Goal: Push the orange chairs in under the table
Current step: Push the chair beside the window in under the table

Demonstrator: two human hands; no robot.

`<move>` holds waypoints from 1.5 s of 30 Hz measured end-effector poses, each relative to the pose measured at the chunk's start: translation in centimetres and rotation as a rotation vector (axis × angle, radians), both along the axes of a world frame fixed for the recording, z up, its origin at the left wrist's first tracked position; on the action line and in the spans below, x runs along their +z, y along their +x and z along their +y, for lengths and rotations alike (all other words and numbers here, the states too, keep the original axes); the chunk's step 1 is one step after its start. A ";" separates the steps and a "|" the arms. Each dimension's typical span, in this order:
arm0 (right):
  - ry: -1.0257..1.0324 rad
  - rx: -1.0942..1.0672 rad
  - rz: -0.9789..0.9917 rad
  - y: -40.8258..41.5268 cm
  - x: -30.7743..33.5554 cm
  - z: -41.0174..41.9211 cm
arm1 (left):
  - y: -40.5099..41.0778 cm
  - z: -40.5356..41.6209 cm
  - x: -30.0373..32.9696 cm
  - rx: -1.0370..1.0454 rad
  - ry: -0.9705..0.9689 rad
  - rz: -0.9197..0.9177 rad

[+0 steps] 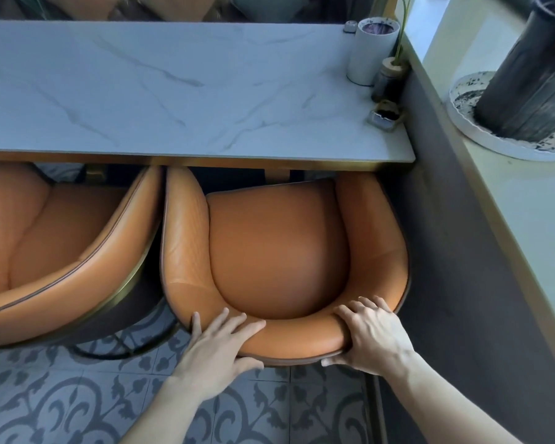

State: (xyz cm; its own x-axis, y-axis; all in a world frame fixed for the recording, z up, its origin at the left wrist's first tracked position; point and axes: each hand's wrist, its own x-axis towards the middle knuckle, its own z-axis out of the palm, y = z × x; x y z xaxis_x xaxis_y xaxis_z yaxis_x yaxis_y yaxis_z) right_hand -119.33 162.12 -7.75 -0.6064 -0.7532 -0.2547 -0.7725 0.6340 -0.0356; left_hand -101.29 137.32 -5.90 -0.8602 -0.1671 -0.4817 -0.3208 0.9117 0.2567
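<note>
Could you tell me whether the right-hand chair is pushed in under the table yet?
Partly in. The chair's front edge sits under the table edge, but most of the seat shows.

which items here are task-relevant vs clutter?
Job: right orange chair, held at its backrest by left hand and right hand; left orange chair; marble table.
Lying about: white cylinder, small jar, ashtray, sill planter.
</note>
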 end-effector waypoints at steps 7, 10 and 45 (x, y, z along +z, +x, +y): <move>0.008 -0.045 0.015 1.9 0.0 -0.3 | 1.1 -1.2 -0.6 -0.046 -0.008 -0.003; 0.050 -0.059 0.000 3.7 0.5 -1.2 | 2.1 -2.3 -0.1 -0.066 -0.002 -0.041; 0.066 -0.227 -0.111 5.5 0.7 -7.5 | 1.8 -10.2 -1.1 -0.109 0.034 0.097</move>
